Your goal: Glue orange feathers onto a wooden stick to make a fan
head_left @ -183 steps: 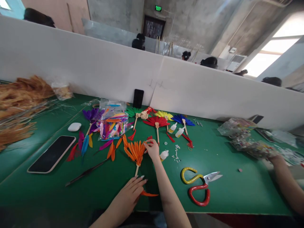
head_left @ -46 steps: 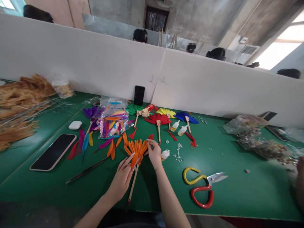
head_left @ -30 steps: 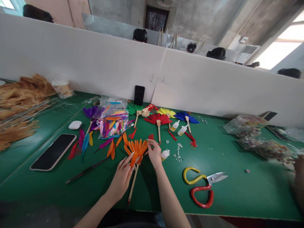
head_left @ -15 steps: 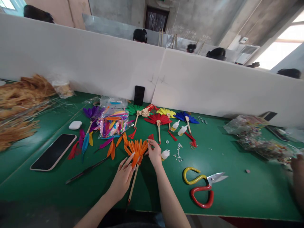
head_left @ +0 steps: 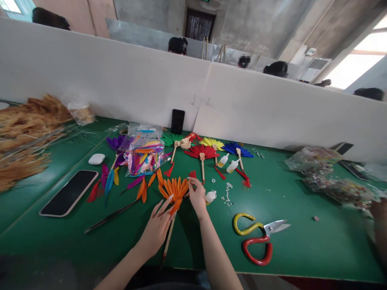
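An orange feather fan (head_left: 175, 187) with a wooden stick handle (head_left: 169, 233) lies on the green table in front of me. My left hand (head_left: 160, 223) comes in from the lower left, its fingers closed on a loose orange feather (head_left: 175, 207) over the base of the fan. At the fan's right edge, my right hand (head_left: 196, 196) has its thumb and fingers bent together on the outer feathers. Its fingertips are partly hidden. Just right of that hand stands a small white glue bottle (head_left: 211, 197). Several loose orange feathers (head_left: 144, 191) lie to the left.
Yellow-and-red-handled scissors (head_left: 263, 237) lie at right, near white beads (head_left: 227, 194). Tweezers (head_left: 111, 216) and a phone (head_left: 69, 194) lie left. Behind are finished-looking fans, such as a red one (head_left: 202, 152), and a feather bag (head_left: 145, 155). Another person's hand (head_left: 379, 213) touches bead bags at far right.
The loose orange feather in my left hand has tipped lower, uncovering more of the fan's middle. My right hand stays at the fan's right edge.
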`<state>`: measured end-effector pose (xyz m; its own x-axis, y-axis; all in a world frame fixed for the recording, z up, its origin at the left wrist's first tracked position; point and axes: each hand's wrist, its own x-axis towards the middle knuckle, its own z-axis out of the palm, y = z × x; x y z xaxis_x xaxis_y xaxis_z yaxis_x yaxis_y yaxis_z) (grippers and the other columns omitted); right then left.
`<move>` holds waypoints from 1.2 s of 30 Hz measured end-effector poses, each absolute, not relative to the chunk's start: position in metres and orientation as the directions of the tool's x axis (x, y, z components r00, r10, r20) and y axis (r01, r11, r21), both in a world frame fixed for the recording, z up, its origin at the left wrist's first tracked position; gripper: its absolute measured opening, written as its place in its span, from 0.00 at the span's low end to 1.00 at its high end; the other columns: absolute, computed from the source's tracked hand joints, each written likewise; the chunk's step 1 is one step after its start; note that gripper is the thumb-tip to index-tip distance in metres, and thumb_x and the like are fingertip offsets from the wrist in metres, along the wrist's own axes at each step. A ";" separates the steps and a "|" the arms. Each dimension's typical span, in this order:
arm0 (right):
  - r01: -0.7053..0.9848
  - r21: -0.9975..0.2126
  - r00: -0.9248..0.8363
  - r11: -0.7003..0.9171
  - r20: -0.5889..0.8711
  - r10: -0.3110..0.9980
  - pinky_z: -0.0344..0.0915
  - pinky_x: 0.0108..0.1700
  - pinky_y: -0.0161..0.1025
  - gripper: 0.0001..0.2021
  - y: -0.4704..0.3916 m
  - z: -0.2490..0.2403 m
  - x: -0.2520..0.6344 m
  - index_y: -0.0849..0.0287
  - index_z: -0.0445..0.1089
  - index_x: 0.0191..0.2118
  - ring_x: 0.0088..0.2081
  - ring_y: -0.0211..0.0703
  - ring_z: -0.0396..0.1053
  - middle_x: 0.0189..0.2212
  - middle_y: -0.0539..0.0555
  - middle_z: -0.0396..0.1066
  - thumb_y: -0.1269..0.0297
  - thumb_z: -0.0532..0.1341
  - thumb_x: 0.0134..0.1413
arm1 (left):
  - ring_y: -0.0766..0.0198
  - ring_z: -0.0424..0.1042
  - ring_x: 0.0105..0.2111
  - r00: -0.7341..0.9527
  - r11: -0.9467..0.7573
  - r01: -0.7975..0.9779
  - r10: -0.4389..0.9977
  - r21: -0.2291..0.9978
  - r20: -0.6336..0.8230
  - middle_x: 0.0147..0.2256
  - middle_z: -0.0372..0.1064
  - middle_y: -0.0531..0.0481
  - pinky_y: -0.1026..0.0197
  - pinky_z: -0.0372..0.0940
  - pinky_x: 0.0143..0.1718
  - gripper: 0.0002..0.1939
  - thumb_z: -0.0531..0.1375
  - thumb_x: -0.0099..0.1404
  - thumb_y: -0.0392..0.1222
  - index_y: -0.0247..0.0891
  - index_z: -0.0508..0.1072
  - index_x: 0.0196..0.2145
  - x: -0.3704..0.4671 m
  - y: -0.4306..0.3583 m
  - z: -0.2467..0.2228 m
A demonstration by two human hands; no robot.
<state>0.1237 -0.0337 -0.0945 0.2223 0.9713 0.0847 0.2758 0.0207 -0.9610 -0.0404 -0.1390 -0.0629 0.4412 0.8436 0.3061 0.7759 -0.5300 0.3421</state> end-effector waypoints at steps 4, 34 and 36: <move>0.272 -0.962 0.219 0.015 0.077 0.973 0.66 0.20 0.33 0.14 -0.034 -0.096 0.123 0.58 0.73 0.41 0.21 0.37 0.69 0.32 0.54 0.74 0.61 0.55 0.51 | 0.61 0.50 0.62 0.449 -0.537 0.783 0.837 0.312 0.314 0.57 0.62 0.47 0.50 0.56 0.58 0.17 0.44 0.69 0.31 0.38 0.69 0.47 -0.039 -0.139 -0.059; 0.246 -0.969 0.173 -0.008 0.036 0.984 0.62 0.15 0.31 0.17 -0.034 -0.095 0.124 0.61 0.70 0.43 0.14 0.32 0.64 0.33 0.55 0.72 0.58 0.54 0.53 | 0.59 0.46 0.64 0.516 -0.587 0.768 0.804 0.256 0.296 0.61 0.55 0.49 0.50 0.51 0.60 0.27 0.44 0.69 0.29 0.39 0.47 0.64 -0.039 -0.140 -0.065; 0.248 -0.969 0.178 -0.005 0.041 0.983 0.62 0.15 0.32 0.16 -0.034 -0.095 0.124 0.60 0.70 0.43 0.14 0.33 0.64 0.33 0.54 0.73 0.58 0.55 0.53 | 0.59 0.46 0.63 0.513 -0.581 0.770 0.809 0.262 0.287 0.61 0.55 0.48 0.49 0.51 0.60 0.28 0.44 0.69 0.29 0.39 0.46 0.64 -0.038 -0.140 -0.066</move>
